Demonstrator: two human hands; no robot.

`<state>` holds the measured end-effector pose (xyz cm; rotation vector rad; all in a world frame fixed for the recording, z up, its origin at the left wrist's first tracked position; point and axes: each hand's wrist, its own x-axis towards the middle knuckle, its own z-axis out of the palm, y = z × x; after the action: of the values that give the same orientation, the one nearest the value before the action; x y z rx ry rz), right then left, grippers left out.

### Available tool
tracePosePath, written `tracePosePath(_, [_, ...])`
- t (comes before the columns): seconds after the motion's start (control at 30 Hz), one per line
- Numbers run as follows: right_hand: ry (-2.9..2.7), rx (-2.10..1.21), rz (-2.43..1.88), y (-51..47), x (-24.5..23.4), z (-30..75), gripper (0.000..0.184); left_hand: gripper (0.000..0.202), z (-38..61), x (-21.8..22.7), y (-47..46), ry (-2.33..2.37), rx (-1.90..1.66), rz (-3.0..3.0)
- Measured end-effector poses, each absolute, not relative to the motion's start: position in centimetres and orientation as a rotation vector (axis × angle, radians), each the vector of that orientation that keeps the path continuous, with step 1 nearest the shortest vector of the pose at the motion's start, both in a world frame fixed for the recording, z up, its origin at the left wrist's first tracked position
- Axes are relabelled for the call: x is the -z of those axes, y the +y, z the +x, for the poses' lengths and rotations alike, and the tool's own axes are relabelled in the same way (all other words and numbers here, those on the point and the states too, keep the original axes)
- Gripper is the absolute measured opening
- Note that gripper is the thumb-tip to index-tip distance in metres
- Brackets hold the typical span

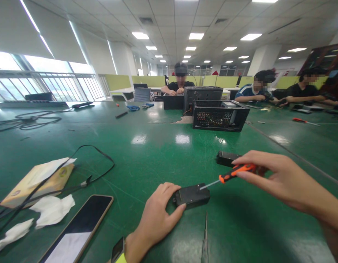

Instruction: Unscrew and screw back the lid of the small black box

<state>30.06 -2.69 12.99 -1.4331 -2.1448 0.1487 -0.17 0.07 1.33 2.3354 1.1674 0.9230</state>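
Observation:
My left hand pinches a small black box against the green table, thumb on its near side and fingers over its left end. My right hand grips an orange-handled screwdriver. The screwdriver's thin metal tip rests on the top of the black box. A second small black box lies just behind the screwdriver handle, untouched. A thin metal tool lies on the table in front of the box.
A phone, crumpled tissues, a brown booklet and a black cable lie at the left. Open black computer cases stand at the far middle. Three people sit along the far side; another screwdriver lies at right.

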Motion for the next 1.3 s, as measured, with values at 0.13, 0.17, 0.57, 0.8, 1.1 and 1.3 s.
tracePosePath(0.13, [-1.983, -0.094, -1.668, -2.8, -8.5, 34.1, 0.031, 0.032, 0.0, -1.3, 0.0, 1.190, -0.938, 2.352])
tracePosePath(0.17, [-1.990, -0.134, -1.706, -3.0, -7.1, 34.8, 0.030, 0.032, 0.1, -1.3, 0.0, 1.193, -0.932, 2.356])
tracePosePath(0.57, [-2.502, -0.601, -1.350, -7.0, -0.3, 22.1, 0.019, 0.027, 0.1, -1.4, 0.1, 1.189, -0.978, 2.428])
tracePosePath(0.8, [-2.206, -1.221, -1.327, -8.0, 0.3, 21.6, 0.008, 0.026, 0.1, -1.4, 0.1, 1.184, -1.003, 2.436])
tracePosePath(1.1, [-2.065, -0.965, -1.497, -8.0, -4.0, 23.1, 0.008, 0.027, 0.1, -1.3, 0.3, 1.182, -0.976, 2.421])
tracePosePath(1.3, [-2.108, -0.929, -1.506, -8.0, -2.8, 22.8, 0.012, 0.027, 0.1, -1.2, 0.1, 1.183, -0.997, 2.431])
